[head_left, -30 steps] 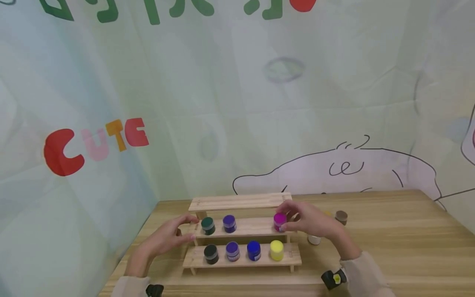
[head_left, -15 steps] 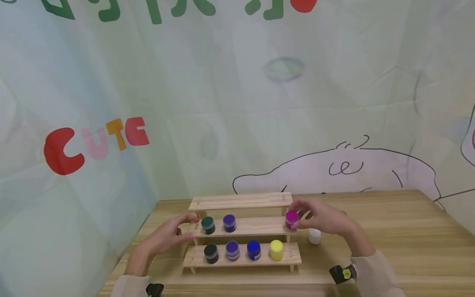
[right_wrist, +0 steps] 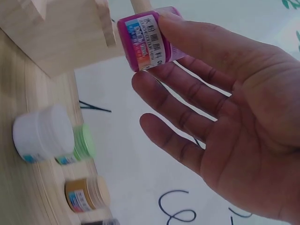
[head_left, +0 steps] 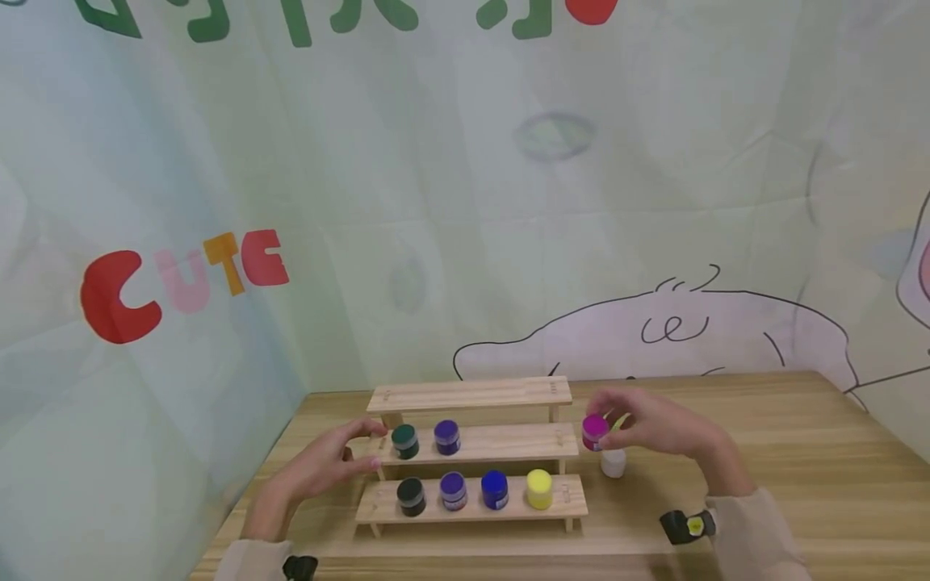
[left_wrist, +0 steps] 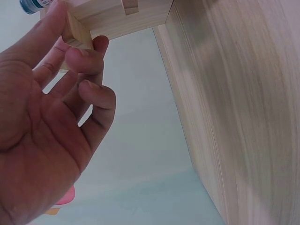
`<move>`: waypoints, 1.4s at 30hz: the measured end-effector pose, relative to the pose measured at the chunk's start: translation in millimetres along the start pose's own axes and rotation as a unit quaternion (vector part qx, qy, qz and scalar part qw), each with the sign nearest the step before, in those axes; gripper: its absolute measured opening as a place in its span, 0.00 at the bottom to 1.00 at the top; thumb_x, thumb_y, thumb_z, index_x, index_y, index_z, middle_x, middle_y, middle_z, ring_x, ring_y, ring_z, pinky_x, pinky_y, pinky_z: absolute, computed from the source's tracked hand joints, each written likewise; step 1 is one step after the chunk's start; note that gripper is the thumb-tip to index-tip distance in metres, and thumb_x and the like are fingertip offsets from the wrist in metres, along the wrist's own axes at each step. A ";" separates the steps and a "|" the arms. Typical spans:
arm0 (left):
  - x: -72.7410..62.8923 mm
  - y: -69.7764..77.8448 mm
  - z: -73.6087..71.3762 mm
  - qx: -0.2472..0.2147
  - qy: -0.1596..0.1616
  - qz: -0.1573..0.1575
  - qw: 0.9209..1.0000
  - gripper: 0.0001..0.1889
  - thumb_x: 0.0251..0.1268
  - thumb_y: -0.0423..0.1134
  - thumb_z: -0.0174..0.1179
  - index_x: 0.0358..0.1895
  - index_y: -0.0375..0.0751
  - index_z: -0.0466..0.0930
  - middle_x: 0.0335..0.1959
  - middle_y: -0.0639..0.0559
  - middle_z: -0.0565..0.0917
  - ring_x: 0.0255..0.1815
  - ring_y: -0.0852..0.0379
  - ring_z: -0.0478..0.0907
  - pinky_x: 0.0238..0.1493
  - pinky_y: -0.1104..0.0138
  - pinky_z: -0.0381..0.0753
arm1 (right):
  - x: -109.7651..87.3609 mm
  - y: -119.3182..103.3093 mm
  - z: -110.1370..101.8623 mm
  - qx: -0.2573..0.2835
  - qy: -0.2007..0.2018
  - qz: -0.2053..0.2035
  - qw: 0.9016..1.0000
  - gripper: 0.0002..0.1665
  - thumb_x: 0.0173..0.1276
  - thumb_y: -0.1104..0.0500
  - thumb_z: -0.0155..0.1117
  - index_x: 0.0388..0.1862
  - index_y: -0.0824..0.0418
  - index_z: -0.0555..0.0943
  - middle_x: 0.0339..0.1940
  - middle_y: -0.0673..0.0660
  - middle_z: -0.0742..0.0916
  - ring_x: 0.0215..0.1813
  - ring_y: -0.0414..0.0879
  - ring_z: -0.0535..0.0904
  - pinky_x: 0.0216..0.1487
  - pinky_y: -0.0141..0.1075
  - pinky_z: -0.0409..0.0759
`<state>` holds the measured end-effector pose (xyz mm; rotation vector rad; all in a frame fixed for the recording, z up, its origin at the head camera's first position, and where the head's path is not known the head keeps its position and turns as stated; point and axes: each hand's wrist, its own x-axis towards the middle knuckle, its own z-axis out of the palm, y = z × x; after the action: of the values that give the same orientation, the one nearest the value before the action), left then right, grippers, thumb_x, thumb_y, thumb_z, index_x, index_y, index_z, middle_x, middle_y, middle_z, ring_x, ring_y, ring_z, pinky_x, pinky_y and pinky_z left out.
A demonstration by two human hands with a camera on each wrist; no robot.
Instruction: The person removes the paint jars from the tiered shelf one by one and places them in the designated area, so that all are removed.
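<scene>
My right hand (head_left: pixel 657 424) pinches a magenta paint jar (head_left: pixel 594 432) just off the right end of the middle tier. In the right wrist view the labelled gouache jar (right_wrist: pixel 144 43) sits between thumb and fingertips, tilted. My left hand (head_left: pixel 327 461) grips the left end of a three-tier wooden display rack (head_left: pixel 508 440); the left wrist view has thumb and fingers around the shelf end (left_wrist: pixel 77 33). On the middle tier stand a green jar (head_left: pixel 405 441) and a purple jar (head_left: pixel 446 436). The front tier carries black (head_left: pixel 411 496), purple (head_left: pixel 453 491), blue (head_left: pixel 495 489) and yellow (head_left: pixel 539 489) jars.
A white jar (head_left: pixel 613 463) stands on the wooden table (head_left: pixel 814 468) right of the rack. Beside it the right wrist view shows a light green jar (right_wrist: pixel 83 143) and a brown jar (right_wrist: pixel 86 193). A printed curtain (head_left: pixel 407 202) hangs behind the table.
My right hand has carried the magenta jar rightward from the middle tier to beyond the rack's right end. My left hand has stayed at the rack's left end.
</scene>
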<state>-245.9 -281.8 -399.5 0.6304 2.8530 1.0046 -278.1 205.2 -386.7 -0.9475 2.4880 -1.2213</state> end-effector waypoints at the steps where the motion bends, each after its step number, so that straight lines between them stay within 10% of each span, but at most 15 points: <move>1: 0.0 -0.3 0.1 0.000 0.000 0.002 1.000 0.23 0.67 0.45 0.66 0.61 0.40 0.76 0.62 0.38 0.77 0.61 0.38 0.73 0.38 0.67 0.76 | -1.5 1.9 -1.6 -0.001 0.000 0.003 1.000 0.18 0.65 0.55 0.73 0.50 0.59 0.79 0.43 0.52 0.86 0.49 0.50 0.81 0.48 0.41 0.81; 24: 0.0 -0.7 0.7 -0.004 -0.004 0.001 1.000 0.24 0.67 0.47 0.66 0.61 0.39 0.76 0.62 0.38 0.77 0.60 0.41 0.73 0.37 0.68 0.76 | -26.1 42.1 -21.6 0.065 -0.022 0.061 0.996 0.20 0.63 0.63 0.72 0.51 0.66 0.77 0.47 0.59 0.84 0.51 0.56 0.83 0.53 0.42 0.81; 42: 0.3 -1.3 0.4 0.000 -0.002 -0.005 1.000 0.21 0.67 0.47 0.66 0.58 0.42 0.77 0.63 0.39 0.77 0.65 0.35 0.71 0.47 0.57 0.79 | -30.6 53.6 -15.7 0.008 -0.033 0.103 0.994 0.19 0.58 0.64 0.74 0.47 0.62 0.79 0.44 0.55 0.85 0.49 0.52 0.81 0.55 0.53 0.78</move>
<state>-246.6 -282.4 -400.5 0.6167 2.8497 1.0003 -285.9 258.5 -420.6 -0.6957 2.4499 -1.1234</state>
